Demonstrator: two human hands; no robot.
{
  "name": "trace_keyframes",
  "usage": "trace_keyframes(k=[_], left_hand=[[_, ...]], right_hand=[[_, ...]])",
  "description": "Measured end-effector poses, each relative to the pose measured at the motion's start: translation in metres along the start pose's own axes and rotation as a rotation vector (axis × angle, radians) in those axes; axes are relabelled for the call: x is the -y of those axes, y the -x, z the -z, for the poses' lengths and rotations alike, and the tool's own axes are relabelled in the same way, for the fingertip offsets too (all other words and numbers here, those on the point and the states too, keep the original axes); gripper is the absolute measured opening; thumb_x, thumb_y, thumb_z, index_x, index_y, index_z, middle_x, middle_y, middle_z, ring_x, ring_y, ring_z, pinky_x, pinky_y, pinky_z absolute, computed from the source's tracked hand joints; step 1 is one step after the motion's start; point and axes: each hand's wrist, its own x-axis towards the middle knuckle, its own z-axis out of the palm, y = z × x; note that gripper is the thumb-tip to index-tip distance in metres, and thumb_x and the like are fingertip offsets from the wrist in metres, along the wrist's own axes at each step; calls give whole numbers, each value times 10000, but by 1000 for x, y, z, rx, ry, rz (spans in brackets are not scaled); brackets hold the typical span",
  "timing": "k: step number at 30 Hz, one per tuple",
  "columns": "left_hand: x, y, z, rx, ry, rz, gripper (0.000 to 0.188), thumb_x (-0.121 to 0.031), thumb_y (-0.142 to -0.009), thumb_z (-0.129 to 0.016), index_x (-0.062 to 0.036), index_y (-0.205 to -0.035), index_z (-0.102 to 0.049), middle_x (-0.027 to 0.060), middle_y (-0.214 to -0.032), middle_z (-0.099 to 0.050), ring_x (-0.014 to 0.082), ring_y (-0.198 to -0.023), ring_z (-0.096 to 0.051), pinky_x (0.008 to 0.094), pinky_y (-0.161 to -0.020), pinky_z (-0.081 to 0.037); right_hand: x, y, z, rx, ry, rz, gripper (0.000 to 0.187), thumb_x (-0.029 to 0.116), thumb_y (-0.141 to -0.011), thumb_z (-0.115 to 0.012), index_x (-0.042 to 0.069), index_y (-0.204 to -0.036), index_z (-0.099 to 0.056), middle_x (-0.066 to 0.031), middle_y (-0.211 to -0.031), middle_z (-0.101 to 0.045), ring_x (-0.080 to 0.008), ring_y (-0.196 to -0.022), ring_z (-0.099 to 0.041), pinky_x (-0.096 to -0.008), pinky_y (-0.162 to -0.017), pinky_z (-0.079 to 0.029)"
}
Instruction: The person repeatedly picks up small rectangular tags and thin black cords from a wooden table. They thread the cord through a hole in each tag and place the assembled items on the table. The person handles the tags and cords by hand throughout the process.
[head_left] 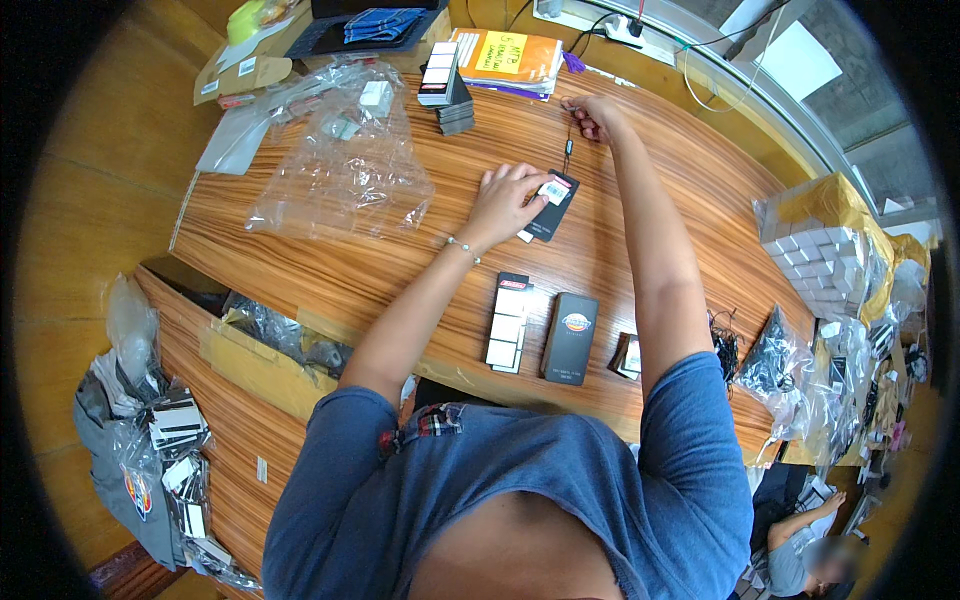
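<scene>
My left hand (503,203) lies over the left edge of a black hang tag (548,222), its thumb and fingertips gripping it against the table. A white barcode label sits near the top of that tag. From the tag's top a thin dark cord (569,148) with a small black clasp runs away from me. At its far end my right hand (597,118) is closed in a pinch on the cord, holding it taut. Closer to me lie a stack of white-labelled tags (507,325) and a stack of black tags (570,338).
More tags are stacked (456,110) at the back, beside papers with a yellow note (500,52). A clear plastic bag (345,165) spreads over the left side. Dark cords (724,340) and wrapped white boxes (815,255) occupy the right. Another person (795,560) is at lower right.
</scene>
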Motion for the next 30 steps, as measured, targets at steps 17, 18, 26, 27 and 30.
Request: trace_keyframes(k=[17,18,26,27,30], left_hand=[[2,-2,-2,-94,191,-1,245,-218,-774,-575,-174,-1011,-617,-38,-753,-600,144,-759,-554,331,-775,-323],[3,-2,-3,-95,220,19,240,-227,-766,-585,-171,-997,-622,-34,-745,-603,150,-757,-556,338,-772,-325],[2,13,14,-205,478,-8,268,-211,-821,-585,-70,-1049,-581,45,-841,-599,157,-845,-516,286,-770,-417],[-14,12,23,-222,370,-105,279,-189,-816,-588,-65,-1065,-571,51,-879,-596,155,-893,-506,280,-801,-402],[-88,55,57,125,122,-277,387,-336,-729,-662,-100,-1028,-595,57,-948,-594,222,-901,-507,361,-852,-354]], right_hand=[[11,-5,7,-288,-35,69,127,182,-819,-568,61,-782,-571,-21,-599,-538,-88,-400,-335,-239,-360,-321],[11,11,10,-264,-35,163,160,191,-823,-556,51,-899,-575,-31,-674,-572,-87,-422,-356,-248,-372,-332],[-32,215,27,-40,429,562,297,240,-793,-639,72,-1035,-596,-12,-720,-577,-85,-545,-467,-221,-496,-409],[-58,238,37,-19,467,666,254,225,-799,-632,75,-1003,-607,0,-716,-572,-82,-583,-475,-221,-536,-413],[-108,320,46,57,542,488,111,143,-784,-624,48,-840,-618,0,-738,-564,-91,-674,-492,-231,-607,-409]])
